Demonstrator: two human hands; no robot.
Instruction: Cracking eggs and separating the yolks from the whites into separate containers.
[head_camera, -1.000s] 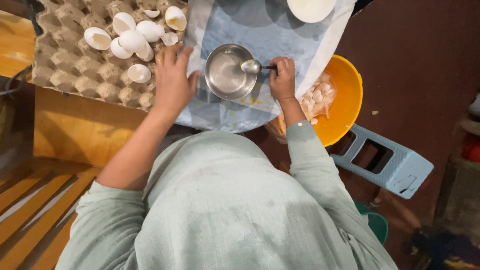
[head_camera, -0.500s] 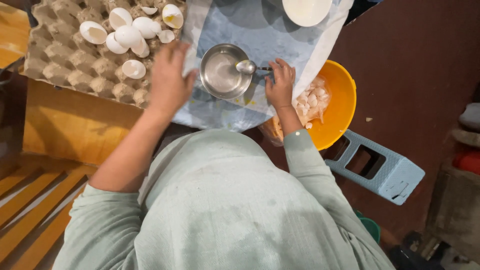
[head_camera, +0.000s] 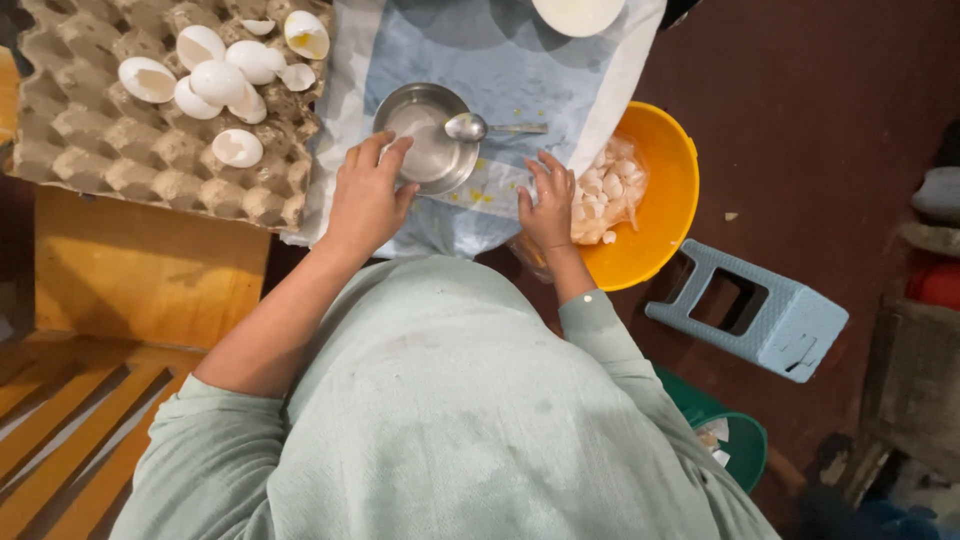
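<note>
A small steel bowl (head_camera: 432, 150) stands on a blue-and-white sheet (head_camera: 500, 70). A metal spoon (head_camera: 470, 127) rests across the bowl's right rim, its handle pointing right. My left hand (head_camera: 365, 200) grips the bowl's near left rim with fingers and thumb. My right hand (head_camera: 548, 205) lies on the sheet's near edge with its fingers spread. It holds nothing and sits just below the spoon handle, beside the orange bowl (head_camera: 665, 170). That bowl holds a clear bag of broken eggshells (head_camera: 605, 195).
A cardboard egg tray (head_camera: 150, 170) at the left carries several empty white shells (head_camera: 215, 80). A white plate (head_camera: 578, 12) sits at the top edge. A wooden bench (head_camera: 130, 280) lies under the tray. On the dark floor are a blue step stool (head_camera: 750, 315) and a green bucket (head_camera: 735, 440).
My right hand has let go of the spoon handle and drawn back, fingers now spread. My left hand has shifted right from beside the bowl onto its rim.
</note>
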